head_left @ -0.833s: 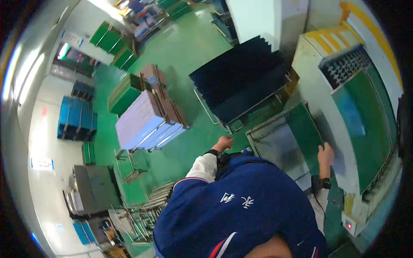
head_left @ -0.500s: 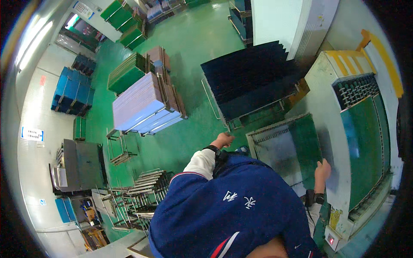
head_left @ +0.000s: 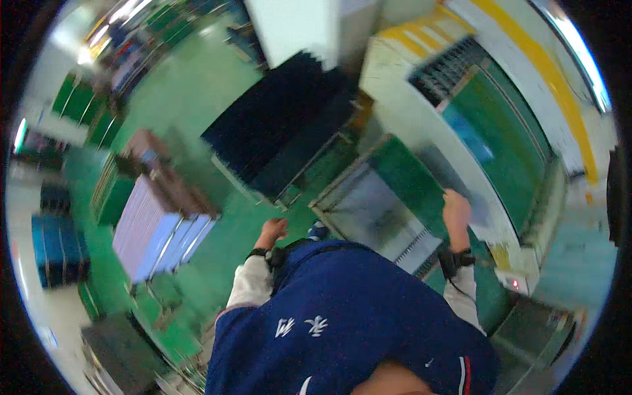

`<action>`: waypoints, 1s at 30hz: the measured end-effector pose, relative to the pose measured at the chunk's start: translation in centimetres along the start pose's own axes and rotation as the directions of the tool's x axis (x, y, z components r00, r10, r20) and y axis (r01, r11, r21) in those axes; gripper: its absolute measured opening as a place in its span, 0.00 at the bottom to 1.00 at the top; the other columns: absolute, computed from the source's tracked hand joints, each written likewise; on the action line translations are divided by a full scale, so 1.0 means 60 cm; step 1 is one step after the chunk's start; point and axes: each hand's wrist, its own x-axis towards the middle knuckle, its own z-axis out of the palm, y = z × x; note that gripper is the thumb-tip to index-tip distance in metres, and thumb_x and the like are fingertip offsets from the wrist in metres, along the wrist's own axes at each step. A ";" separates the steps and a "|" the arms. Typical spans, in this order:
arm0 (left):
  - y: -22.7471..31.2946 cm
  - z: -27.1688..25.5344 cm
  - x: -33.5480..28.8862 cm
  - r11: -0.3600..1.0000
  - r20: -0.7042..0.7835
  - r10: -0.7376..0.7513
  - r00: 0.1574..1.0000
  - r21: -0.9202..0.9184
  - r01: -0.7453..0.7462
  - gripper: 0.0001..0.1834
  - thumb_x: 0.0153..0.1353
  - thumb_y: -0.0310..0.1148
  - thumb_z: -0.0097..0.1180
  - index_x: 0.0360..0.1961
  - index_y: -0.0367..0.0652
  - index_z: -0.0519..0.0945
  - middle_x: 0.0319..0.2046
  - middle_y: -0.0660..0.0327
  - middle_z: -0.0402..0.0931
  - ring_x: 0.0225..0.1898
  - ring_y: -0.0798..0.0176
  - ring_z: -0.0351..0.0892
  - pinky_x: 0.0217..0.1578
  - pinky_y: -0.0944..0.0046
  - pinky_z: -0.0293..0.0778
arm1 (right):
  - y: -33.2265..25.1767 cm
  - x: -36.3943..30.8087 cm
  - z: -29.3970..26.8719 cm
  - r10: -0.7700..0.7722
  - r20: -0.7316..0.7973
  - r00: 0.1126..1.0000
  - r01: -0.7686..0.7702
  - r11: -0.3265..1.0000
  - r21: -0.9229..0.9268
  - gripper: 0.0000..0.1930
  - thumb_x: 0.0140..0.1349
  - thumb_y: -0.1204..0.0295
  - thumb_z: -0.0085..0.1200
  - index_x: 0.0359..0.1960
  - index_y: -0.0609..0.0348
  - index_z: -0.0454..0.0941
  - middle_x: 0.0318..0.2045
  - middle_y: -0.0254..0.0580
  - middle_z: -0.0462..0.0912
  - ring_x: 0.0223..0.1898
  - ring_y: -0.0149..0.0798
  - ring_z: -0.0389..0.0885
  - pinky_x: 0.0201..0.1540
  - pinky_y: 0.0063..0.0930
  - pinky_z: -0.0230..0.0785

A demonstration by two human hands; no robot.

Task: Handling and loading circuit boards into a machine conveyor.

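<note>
Gripping a green panel at its edge, the right hand was closed, with its fingers bent in at the border; blur hid exactly how each finger lay. The panel was in front of the person and to the right, at the machine side of a low rack. Beside it in the rack was a pale sheet, and a toothed strip ran along the rack's near side.

The left hand hung well apart from the rack, over the floor; it was part-way open, the fingers loosely curled, with nothing seen in it. Dark bands circled both wrists, below pale sleeves and a blue top.

Just right of the rack stood a pale machine with yellow stripes on top. Its opening showed a row of rollers and a large green board, and a red light glowed at its near end. Ahead, near the rack's far left corner, a dark stack sat on a cart, with a white column behind it. Farther left were a lilac stack, brown panels just behind that, and a blue stack toward the wall.
</note>
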 end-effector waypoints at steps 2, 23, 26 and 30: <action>0.013 0.001 0.001 0.993 0.033 -0.083 0.996 -0.082 0.085 0.17 0.58 0.40 0.54 0.38 0.35 0.78 0.32 0.56 0.80 0.25 0.63 0.81 0.22 0.67 0.76 | 0.012 -0.007 0.007 -0.023 -0.130 0.991 0.029 0.998 0.047 0.08 0.55 0.71 0.54 0.35 0.58 0.80 0.33 0.49 0.82 0.36 0.52 0.80 0.39 0.41 0.71; 0.217 0.055 0.058 0.995 0.449 -0.060 0.892 0.097 0.018 0.34 0.55 0.51 0.61 0.55 0.35 0.71 0.43 0.56 0.77 0.40 0.63 0.79 0.37 0.65 0.74 | -0.109 -0.040 -0.273 0.272 -0.425 0.863 -0.115 0.927 0.358 0.08 0.54 0.78 0.57 0.35 0.65 0.77 0.30 0.49 0.80 0.31 0.46 0.78 0.35 0.31 0.68; 0.318 0.097 0.025 0.985 0.570 0.052 0.820 0.105 -0.135 0.40 0.54 0.54 0.62 0.59 0.35 0.67 0.48 0.54 0.75 0.49 0.59 0.75 0.47 0.59 0.71 | -0.099 -0.057 -0.271 0.371 -0.417 0.830 -0.151 0.868 0.473 0.07 0.55 0.78 0.56 0.36 0.66 0.77 0.28 0.42 0.79 0.30 0.33 0.75 0.35 0.26 0.66; 0.392 0.136 0.005 0.969 0.650 0.198 0.733 -0.020 -0.244 0.45 0.53 0.57 0.60 0.62 0.35 0.62 0.55 0.51 0.70 0.56 0.55 0.69 0.57 0.54 0.62 | -0.107 -0.065 -0.262 0.521 -0.278 0.807 -0.221 0.703 0.676 0.07 0.56 0.79 0.55 0.37 0.66 0.78 0.29 0.32 0.78 0.32 0.26 0.72 0.38 0.22 0.64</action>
